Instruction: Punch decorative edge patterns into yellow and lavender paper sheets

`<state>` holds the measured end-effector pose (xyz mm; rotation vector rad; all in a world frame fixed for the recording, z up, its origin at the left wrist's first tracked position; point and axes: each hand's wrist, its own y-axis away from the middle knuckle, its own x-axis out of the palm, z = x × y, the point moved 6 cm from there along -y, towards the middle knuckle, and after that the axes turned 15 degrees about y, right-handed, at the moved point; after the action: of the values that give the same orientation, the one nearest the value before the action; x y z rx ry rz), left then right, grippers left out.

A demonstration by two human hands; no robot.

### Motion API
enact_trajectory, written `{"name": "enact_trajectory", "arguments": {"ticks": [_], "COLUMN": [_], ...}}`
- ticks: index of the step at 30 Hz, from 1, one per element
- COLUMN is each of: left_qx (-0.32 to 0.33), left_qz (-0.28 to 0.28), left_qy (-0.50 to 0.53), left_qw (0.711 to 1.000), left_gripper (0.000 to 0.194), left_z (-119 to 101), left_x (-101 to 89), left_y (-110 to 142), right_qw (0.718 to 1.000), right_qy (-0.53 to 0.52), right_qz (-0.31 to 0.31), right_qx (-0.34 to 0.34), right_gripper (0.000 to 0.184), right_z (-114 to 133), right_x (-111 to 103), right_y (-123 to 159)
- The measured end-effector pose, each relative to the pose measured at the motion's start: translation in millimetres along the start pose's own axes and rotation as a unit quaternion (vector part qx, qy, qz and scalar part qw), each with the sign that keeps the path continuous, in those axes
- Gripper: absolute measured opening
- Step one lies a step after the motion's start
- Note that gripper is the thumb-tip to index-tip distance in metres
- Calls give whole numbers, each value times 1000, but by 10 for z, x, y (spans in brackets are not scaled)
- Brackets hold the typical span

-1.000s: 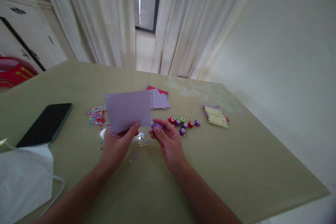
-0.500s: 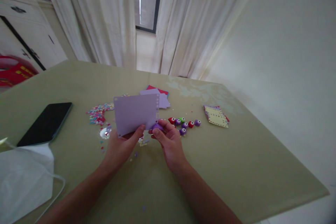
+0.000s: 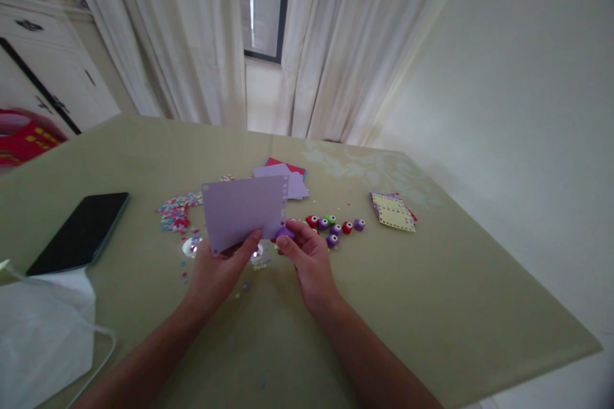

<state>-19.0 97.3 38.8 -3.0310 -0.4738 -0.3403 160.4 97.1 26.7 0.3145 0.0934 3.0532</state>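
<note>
My left hand (image 3: 221,273) is closed on a light purple sheet of paper (image 3: 244,209), thumb in front, holding it tilted up above the table. Holes run down the sheet's right edge, and others show at its left corners. A small purple craft punch (image 3: 286,233) is in my right hand (image 3: 311,263), pinched between thumb and fingers. It sits at the paper's lower right corner; whether the paper is inside its slot I cannot tell. Just right of this hand lie several small punches (image 3: 347,227) in red, purple and green with white knobs.
Punched paper bits (image 3: 175,212) lie piled at left, with more scattered nearby. Behind the sheet are coloured papers (image 3: 298,185). A stack of hole-edged cards (image 3: 394,212) lies right. A phone (image 3: 79,233) and a white face mask (image 3: 45,339) lie left.
The sheet has shifted right with my left hand, its right edge coming over the purple punch. My right hand stays in nearly the same place. The view has tipped slightly.
</note>
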Motion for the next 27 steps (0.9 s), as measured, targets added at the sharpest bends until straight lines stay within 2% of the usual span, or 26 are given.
{"name": "enact_trajectory", "arguments": {"ticks": [9,15,20,23,27], "left_qx": [19,46,12,11,16], "left_qz": [20,90,152,152,144], "left_qy": [-16,-62,-12,15,65], "left_qw": [999,993,988,988,987], "left_gripper": [31,30,27,34,51], "left_z": [-64,-22,51,52,45], "left_x": [4,63,183,208,203], "left_y": [-49,-96,-74,-80,-130], "right_qw": [999,993,987,972,962], "right_qy": [38,93,142,197,217], "right_qz": [15,-15,-19,-49,-75], "right_qx": [-18,-73,-77,-115,-146], "right_gripper": [42,36,34,34,35], "right_z": [83,111,38,105,235], "right_x": [-48,-172,-177,-199,-273], "right_y": [-39,-171,-232,-239,-260]}}
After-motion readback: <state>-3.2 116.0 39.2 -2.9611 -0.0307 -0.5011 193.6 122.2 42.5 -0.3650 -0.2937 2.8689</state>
